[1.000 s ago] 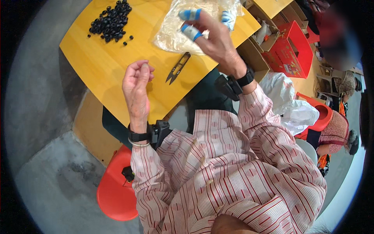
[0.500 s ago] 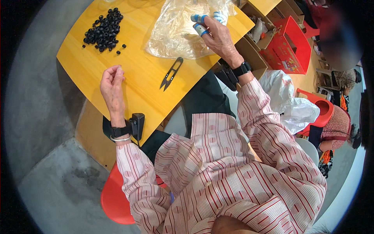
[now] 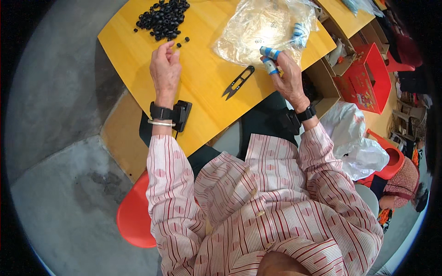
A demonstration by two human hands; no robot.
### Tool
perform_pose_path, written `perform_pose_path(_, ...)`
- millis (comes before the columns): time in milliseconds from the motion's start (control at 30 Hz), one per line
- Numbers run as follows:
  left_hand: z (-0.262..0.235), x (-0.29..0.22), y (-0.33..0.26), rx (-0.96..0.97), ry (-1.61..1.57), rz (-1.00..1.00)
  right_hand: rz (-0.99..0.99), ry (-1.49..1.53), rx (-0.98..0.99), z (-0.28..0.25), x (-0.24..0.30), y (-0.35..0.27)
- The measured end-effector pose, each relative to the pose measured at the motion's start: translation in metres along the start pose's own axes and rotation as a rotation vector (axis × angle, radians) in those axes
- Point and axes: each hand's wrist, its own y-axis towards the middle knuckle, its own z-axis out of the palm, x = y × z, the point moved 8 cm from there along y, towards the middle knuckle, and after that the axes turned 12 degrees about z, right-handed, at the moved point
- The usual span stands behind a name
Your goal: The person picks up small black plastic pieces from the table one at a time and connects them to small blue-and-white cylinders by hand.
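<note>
My left hand point(image 3: 165, 72) is over the yellow table, its loosely bent index finger beside a few stray black beads point(image 3: 179, 45). Its thumb stands slightly apart from the fingers, and I see nothing held. Just beyond lies the pile of black beads point(image 3: 162, 19). My right hand point(image 3: 289, 80) has blue-and-white wrapping on its thumb and a finger, which are spread with nothing between them. Its fingertips are at the near edge of a clear plastic bag point(image 3: 251, 34). Black thread snips point(image 3: 238, 83) lie on the table between my hands. A blue-and-white bundle point(image 3: 300, 34) shows at the bag's right side.
The yellow table point(image 3: 202, 108) has its edge close to my body. Right of it stand cardboard boxes point(image 3: 322, 76), a red box point(image 3: 366, 80), a white plastic sack point(image 3: 343, 131) and a red stool point(image 3: 391, 161). Another person point(image 3: 401, 184) is at the far right.
The view has shifted, so the table appears farther right. My left hand has moved forward to the stray beads. My right hand has drawn back from over the bag to its near edge.
</note>
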Motion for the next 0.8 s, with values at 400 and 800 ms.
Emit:
perform_pose_path(400,0.009,-0.004,0.013,0.043,0.166,0.094,0.039,-0.029,-0.117,-0.016,-0.015,0.013)
perform_pose_path(800,-0.009,-0.018,0.063,-0.04,0.364,0.313,-0.05,-0.09,-0.14,0.003,0.0,0.001)
